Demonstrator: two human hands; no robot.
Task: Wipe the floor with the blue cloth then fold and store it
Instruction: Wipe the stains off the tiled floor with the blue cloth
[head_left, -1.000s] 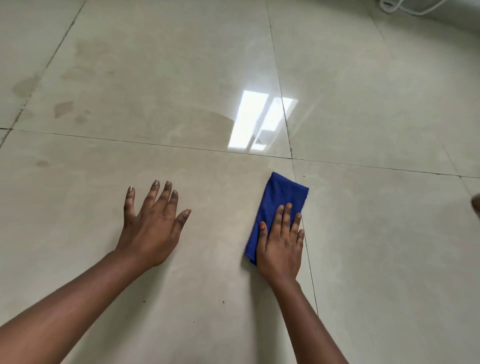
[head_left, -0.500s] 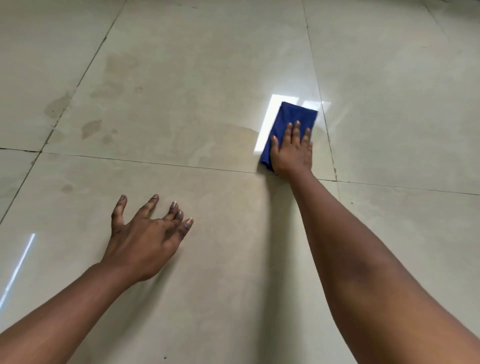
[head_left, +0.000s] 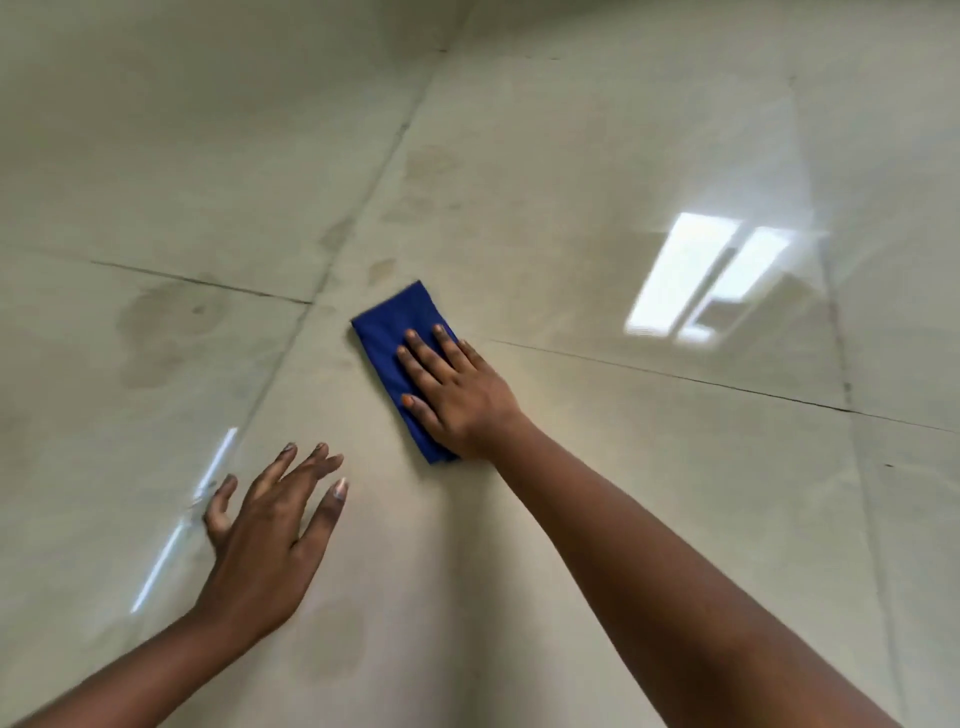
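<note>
Cloth (head_left: 397, 332), blue, folded to a rectangle, lies flat on tiled floor (head_left: 597, 493) just beside a grout-line crossing, w/ dull stains near it. Right hand (head_left: 457, 392) pressed flat on it, fingers straight, not gripping. Left hand (head_left: 265, 540) spread on bare floor, apart from cloth.

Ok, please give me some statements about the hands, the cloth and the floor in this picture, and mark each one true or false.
1. The right hand lies flat on the blue cloth. True.
2. The left hand holds a corner of the cloth. False: it rests on the floor, apart from the cloth.
3. The cloth is folded into a narrow rectangle. True.
4. The cloth is crumpled into a ball. False: it lies flat on the tiles.
5. Dull stains show on the floor to the left of the cloth. True.
</note>
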